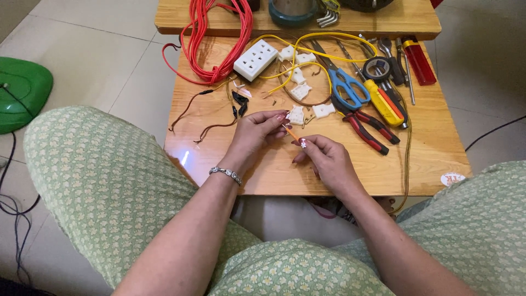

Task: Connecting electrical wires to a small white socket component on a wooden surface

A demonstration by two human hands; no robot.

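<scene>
Wooden and glossy, the low surface (438, 159) fills the middle of the view, with the person's knees in green patterned cloth just short of its near edge. Taking the white socket block (255, 59) as the landmark: a bundle of red cable (219, 33) lies coiled just left of it, running up onto a second wooden ledge (383, 22) behind it. Loops of yellow wire (307, 41) arch away to the right of the block, over several small white plastic parts (300, 90) scattered right of and nearer than it. Farther right of the block lie blue-handled scissors (350, 87), a yellow-handled screwdriver (383, 103), red-and-black pliers (367, 129), a roll of black tape (377, 67) and a red lighter (419, 60). Thin brown wires (189, 107) trail to the left of and nearer than the block.

Well nearer than the block, above the near half of the surface, the left hand (253, 134) and right hand (324, 159) meet. Both are closed in a narrow pinch on a thin orange wire (292, 134), the left at its far end, the right at its near end, so the short piece spans slantwise between the fingertips, lifted clear of the surface. A silver bracelet (226, 174) circles the left wrist.
</scene>
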